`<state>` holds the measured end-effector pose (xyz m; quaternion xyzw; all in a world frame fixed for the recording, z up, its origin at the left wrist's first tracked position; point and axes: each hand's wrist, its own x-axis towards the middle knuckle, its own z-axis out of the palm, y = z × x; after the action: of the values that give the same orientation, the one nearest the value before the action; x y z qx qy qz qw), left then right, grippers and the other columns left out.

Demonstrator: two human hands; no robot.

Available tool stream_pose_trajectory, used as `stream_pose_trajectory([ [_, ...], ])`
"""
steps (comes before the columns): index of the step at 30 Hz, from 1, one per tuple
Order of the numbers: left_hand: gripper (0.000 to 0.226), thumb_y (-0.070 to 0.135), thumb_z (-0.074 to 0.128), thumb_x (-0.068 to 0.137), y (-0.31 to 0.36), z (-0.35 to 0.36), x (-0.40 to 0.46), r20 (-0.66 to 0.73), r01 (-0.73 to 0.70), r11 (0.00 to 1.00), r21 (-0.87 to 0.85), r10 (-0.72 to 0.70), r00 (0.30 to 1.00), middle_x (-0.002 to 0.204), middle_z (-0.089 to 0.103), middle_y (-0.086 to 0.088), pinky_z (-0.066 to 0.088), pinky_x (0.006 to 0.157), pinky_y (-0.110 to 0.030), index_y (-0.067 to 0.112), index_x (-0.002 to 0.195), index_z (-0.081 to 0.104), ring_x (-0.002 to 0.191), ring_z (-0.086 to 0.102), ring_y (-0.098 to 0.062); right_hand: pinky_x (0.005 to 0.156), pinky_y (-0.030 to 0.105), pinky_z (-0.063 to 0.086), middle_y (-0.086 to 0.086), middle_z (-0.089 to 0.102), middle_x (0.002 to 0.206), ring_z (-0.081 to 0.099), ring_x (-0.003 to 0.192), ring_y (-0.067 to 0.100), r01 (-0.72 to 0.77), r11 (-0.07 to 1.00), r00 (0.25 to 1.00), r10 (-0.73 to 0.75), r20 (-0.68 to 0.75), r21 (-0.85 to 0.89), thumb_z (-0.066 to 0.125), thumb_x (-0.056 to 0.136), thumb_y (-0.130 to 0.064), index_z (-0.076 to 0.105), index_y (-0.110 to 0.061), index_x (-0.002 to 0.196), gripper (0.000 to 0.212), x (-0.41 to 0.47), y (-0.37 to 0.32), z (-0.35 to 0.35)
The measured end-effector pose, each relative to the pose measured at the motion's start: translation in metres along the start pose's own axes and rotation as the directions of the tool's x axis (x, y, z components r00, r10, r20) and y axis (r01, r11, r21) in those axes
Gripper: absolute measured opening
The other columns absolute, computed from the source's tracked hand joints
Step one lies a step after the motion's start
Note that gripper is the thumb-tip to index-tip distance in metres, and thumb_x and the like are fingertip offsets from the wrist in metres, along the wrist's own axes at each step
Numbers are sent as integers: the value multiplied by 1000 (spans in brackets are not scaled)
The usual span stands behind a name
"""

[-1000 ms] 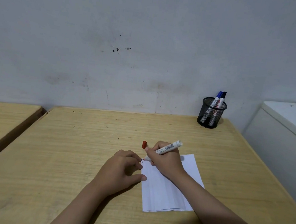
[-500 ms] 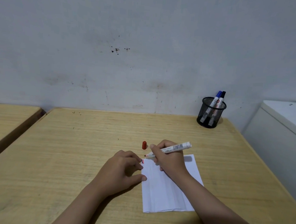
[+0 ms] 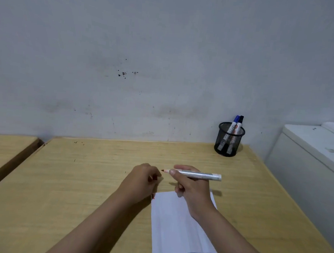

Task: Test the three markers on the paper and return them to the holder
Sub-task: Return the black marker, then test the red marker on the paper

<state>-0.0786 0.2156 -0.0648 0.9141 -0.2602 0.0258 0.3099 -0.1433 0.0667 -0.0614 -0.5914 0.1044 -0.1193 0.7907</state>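
Pointing toward nine o'clock, an uncapped red marker (image 3: 193,174) is pinched by right-hand fingers (image 3: 173,172); the left hand (image 3: 141,181) is curled around a red cap (image 3: 155,178) above the tabletop (image 3: 79,179).

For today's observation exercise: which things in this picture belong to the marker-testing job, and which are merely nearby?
Belongs to the job:
- uncapped red marker in the right hand
- left hand, closed where a bit of red shows
- paper with small marks at its corner
- mesh holder with blue marker and black marker

Merely nearby:
- white cabinet
- second table
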Motion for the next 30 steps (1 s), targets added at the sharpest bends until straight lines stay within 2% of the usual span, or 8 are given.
stream_pose_trajectory([
  [2,9,12,61,81,2,0,1,-20,15,999,-45,-16,1000,88,70,-4,48,68,-22,15,85,68,77,64,-15,49,26,39,-3,62,56,47,43,9,21,998,1000,-21,9,59,77,71,-5,72,-9,90,20,-3,-8,-2],
  [5,7,9,67,78,8,-4,-4,-68,136,927,-349,-169,983,82,73,-2,53,68,-23,16,78,69,77,67,-13,54,30,42,5,58,59,49,48,11,65,991,997,-70,36,119,69,79,-5,74,-11,89,13,-9,-21,-8],
  [9,12,-3,68,76,25,-20,-15,16,157,550,-821,-252,968,78,74,-8,56,75,-28,8,79,69,76,69,-18,49,25,47,11,59,64,49,51,14,109,980,994,-112,14,164,55,88,-6,74,-8,84,19,-19,-34,-14],
  [13,11,-5,64,78,41,-28,-29,55,143,369,-918,-240,969,74,72,-6,58,80,-27,3,84,67,74,69,-16,52,25,47,8,61,61,51,52,13,172,982,984,-175,35,81,54,89,-4,75,-10,80,23,-33,-39,-13],
  [18,12,-5,64,77,55,-34,-42,54,124,351,-928,-204,977,77,72,-8,59,80,-27,2,85,67,76,69,-18,48,23,48,5,62,57,53,50,11,220,975,972,-221,84,26,61,86,-7,73,-7,79,14,-43,-45,-8],
  [23,16,4,79,63,65,-44,-57,30,85,400,-912,-143,989,76,72,-9,59,76,-25,10,76,71,75,67,-19,53,24,50,4,65,59,56,52,17,296,951,940,-275,204,-83,64,76,-18,75,-11,79,14,-52,-55,-10],
  [27,16,2,81,58,73,-53,-65,-61,-10,376,-927,-123,990,67,72,-5,58,69,-23,11,69,74,69,68,-16,57,26,54,3,65,61,58,54,15,315,949,904,-301,304,6,65,77,-14,76,-13,81,12,-61,-68,-7],
  [30,21,17,81,48,79,-56,-70,-108,-69,342,-937,-96,989,67,73,-5,57,68,-22,11,68,75,67,68,-14,58,28,54,1,65,60,58,55,14,368,930,884,-357,302,23,64,78,-12,75,-14,81,12,-67,-71,-4],
])
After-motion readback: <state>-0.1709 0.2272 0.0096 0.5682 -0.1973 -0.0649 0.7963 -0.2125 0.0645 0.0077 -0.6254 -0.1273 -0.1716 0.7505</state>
